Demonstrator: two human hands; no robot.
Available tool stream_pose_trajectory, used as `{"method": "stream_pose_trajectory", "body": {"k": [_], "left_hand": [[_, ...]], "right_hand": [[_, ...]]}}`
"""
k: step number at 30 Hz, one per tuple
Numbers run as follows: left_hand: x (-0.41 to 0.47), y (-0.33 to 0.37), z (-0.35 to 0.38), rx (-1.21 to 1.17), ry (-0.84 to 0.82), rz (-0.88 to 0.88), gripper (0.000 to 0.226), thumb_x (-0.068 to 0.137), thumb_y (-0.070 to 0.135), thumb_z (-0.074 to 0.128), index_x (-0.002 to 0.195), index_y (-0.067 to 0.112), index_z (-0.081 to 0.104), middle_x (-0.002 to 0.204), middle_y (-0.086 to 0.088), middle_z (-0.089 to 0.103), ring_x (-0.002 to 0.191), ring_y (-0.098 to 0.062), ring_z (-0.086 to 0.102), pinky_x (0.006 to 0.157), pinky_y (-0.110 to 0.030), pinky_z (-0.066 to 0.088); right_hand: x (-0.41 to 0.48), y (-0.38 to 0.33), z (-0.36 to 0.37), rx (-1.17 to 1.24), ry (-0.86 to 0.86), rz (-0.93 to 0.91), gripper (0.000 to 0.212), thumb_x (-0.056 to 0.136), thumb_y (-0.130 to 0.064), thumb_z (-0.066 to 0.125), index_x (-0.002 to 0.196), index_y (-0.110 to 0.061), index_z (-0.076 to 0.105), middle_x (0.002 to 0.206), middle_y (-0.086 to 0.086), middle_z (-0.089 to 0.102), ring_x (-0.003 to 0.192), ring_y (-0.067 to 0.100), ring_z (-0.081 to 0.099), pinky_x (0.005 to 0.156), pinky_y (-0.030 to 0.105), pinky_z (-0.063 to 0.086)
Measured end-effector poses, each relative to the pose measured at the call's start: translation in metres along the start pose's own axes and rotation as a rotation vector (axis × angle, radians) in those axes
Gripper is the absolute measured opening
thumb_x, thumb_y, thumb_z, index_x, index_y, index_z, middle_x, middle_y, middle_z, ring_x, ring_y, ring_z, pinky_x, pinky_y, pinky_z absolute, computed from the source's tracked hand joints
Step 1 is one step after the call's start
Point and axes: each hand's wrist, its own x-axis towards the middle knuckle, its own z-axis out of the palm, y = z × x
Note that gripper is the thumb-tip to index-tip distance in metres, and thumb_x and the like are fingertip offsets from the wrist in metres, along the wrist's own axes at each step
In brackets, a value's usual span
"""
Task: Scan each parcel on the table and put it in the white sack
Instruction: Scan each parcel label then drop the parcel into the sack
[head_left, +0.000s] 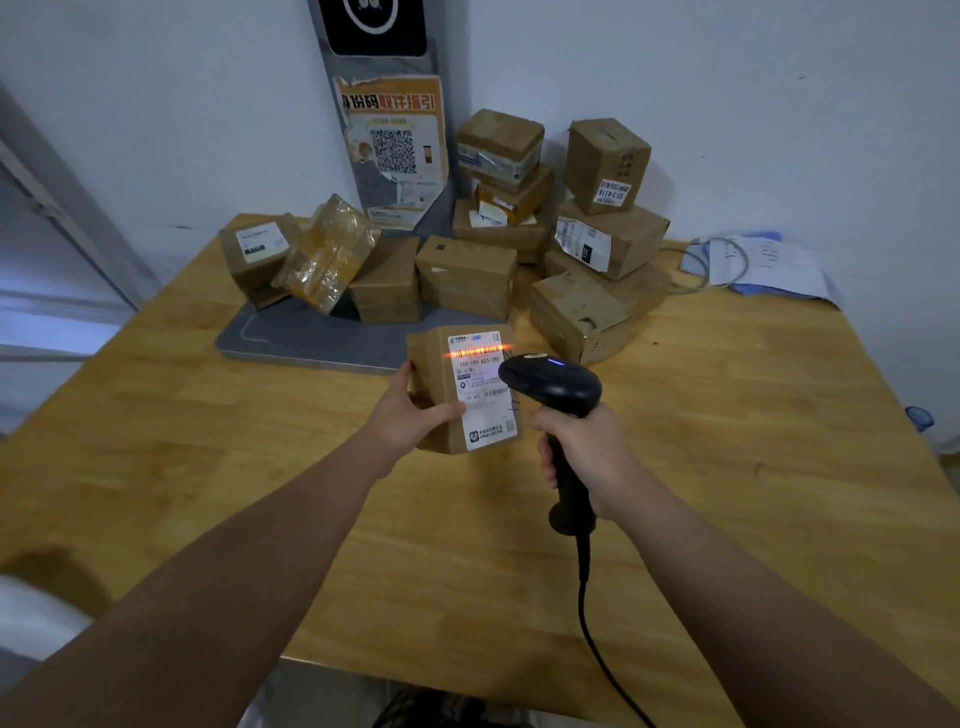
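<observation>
My left hand (408, 410) grips a small brown cardboard parcel (441, 384) above the middle of the wooden table (208, 467), its white shipping label facing me. My right hand (587, 457) holds a black corded barcode scanner (553, 387) by its handle, just right of the parcel. An orange scan line lies across the label's upper barcode. Several more brown parcels (467, 275) are piled at the back of the table. A white shape at the lower left edge (31, 618) may be the sack; I cannot tell.
A grey scale platform (291, 343) lies under the left parcels, with its grey post and an orange QR poster (395, 150) behind. Papers and a looped cable (753, 265) lie at the back right. The scanner cord (592, 623) hangs over the table's front edge.
</observation>
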Motion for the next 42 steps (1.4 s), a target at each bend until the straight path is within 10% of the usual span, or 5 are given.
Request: {"method": "stream_pose_trajectory", "body": {"k": [18,25,28,33,42], "left_hand": [[-0.121,-0.091,-0.132,-0.18,0.321,-0.03,0.082,0.085,0.025,0.072,0.149,0.022,0.023,0.113,0.002,0.051,0.089,-0.003,0.054,0.053,-0.011,0.048],[-0.227,-0.206,-0.244,-0.155,0.528,-0.056,0.068,0.088,0.023,0.068,0.144,0.024,0.031,0.11,0.009,0.054,0.098,-0.004,0.058,0.065,-0.013,0.051],[-0.269,-0.257,-0.275,-0.084,0.551,-0.089,0.071,0.083,0.034,0.072,0.141,0.031,0.032,0.117,0.008,0.053,0.108,-0.01,0.056,0.091,-0.035,0.053],[-0.304,-0.319,-0.297,0.229,0.42,-0.332,0.096,0.071,0.059,0.074,0.148,0.035,0.022,0.135,-0.003,0.036,0.128,-0.025,0.04,0.104,-0.046,0.041],[-0.29,-0.368,-0.28,0.902,-0.014,-0.356,0.097,0.077,0.067,0.061,0.151,0.023,0.016,0.139,-0.012,0.033,0.129,-0.032,0.035,0.104,-0.042,0.035]], "right_hand": [[-0.056,0.032,0.149,-0.076,-0.352,-0.04,0.023,0.085,-0.011,0.07,0.064,-0.007,0.061,0.052,0.005,0.052,0.048,0.019,0.05,0.051,0.03,0.044],[-0.118,0.102,0.276,-0.173,-0.395,-0.062,0.012,0.081,-0.01,0.076,0.08,-0.013,0.064,0.067,-0.001,0.062,0.064,0.012,0.059,0.061,0.025,0.048],[-0.143,0.143,0.318,-0.284,-0.41,-0.099,0.017,0.078,-0.012,0.079,0.088,-0.005,0.067,0.085,0.019,0.067,0.08,0.025,0.064,0.067,0.028,0.044],[-0.157,0.202,0.344,-0.719,-0.2,-0.3,0.055,0.076,-0.026,0.081,0.125,-0.012,0.061,0.134,0.011,0.052,0.131,0.028,0.038,0.099,0.032,0.033],[-0.157,0.232,0.368,-0.85,-0.074,-0.208,0.034,0.089,-0.023,0.063,0.12,-0.013,0.052,0.095,0.01,0.068,0.084,0.03,0.064,0.071,0.042,0.055]]}}
